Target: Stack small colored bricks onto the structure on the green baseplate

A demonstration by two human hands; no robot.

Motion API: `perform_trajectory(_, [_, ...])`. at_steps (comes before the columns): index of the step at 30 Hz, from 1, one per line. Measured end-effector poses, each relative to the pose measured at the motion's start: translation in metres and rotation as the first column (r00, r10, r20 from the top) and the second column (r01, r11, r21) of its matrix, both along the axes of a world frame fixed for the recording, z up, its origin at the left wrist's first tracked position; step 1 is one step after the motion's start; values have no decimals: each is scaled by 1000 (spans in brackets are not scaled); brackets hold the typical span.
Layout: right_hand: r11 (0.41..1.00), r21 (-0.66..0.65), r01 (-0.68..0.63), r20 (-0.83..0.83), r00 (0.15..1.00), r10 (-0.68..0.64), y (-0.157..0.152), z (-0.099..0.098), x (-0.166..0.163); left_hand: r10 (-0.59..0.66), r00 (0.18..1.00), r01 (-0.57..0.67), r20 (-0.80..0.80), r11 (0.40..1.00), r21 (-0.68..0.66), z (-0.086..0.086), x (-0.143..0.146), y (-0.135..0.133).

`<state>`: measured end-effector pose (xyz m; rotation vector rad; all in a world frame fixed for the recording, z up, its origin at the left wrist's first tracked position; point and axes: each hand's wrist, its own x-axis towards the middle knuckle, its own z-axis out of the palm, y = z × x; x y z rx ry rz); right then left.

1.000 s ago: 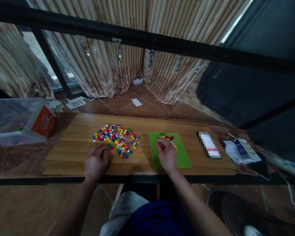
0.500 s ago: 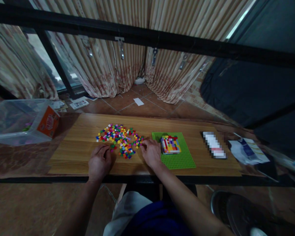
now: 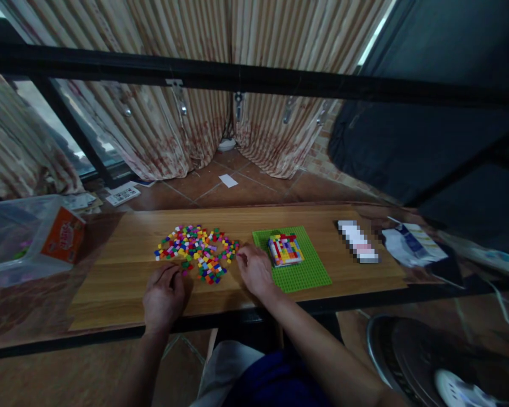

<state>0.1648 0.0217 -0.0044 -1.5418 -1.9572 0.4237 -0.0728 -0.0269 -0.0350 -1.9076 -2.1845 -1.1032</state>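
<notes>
A heap of small coloured bricks (image 3: 197,251) lies on the wooden board (image 3: 123,265). To its right a green baseplate (image 3: 303,271) carries a square block of built-up coloured bricks (image 3: 285,249). My left hand (image 3: 163,297) rests on the board just below the heap's left side, fingers curled loosely, nothing seen in it. My right hand (image 3: 254,271) sits between the heap and the baseplate, fingertips pinched at the heap's right edge; what they hold is too small to make out.
A clear plastic box (image 3: 21,237) with an orange label stands at the far left. A pixelated flat object (image 3: 357,241) and a white packet (image 3: 411,246) lie to the right. A fan (image 3: 428,367) stands on the floor at lower right. Curtains hang beyond the table.
My right hand has left the built block on the baseplate and moved left to the edge of the brick heap. My left hand has stayed beside the heap. The view has shifted slightly.
</notes>
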Motion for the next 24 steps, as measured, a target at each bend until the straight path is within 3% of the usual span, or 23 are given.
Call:
perform_trajectory(6, [997, -34, 74, -307, 948, -81, -13, 17, 35, -26, 1000, 26, -15, 999, 33, 0, -2, 1])
perform_trajectory(11, [977, -9, 212, -406, 892, -197, -13, 22, 76, -17, 999, 18, -44, 1000, 11, 0, -3, 1])
perform_trajectory(18, [918, 51, 393, -266, 892, -367, 2, 19, 118, -32, 998, 35, -60, 998, 42, -1, -4, 2])
perform_trajectory(24, [909, 73, 410, -111, 909, -401, 15, 14, 123, -24, 994, 33, -102, 996, 83, -4, -6, 4])
